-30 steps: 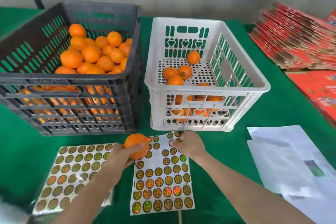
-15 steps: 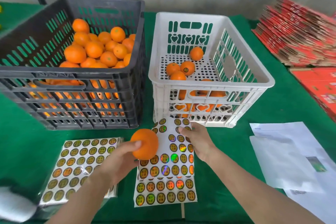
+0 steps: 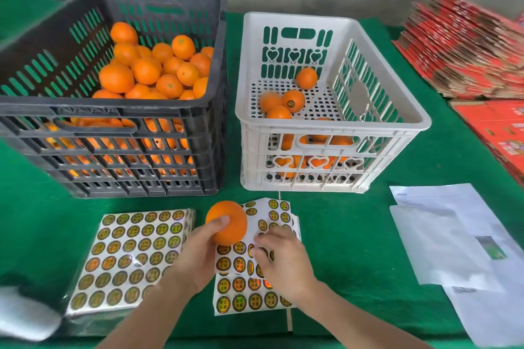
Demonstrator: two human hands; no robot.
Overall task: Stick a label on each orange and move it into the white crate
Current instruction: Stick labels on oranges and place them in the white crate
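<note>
Head view, one white crate (image 3: pixel 368 130), one black crate (image 3: pixel 113 107), one held orange (image 3: pixel 233 225)

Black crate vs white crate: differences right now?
The black crate stands left, the white crate right. The black crate is heaped with oranges; the white crate holds only a few, its perforated floor showing. The black crate looks larger than the white crate. Both are slotted plastic on the green cloth.
</note>
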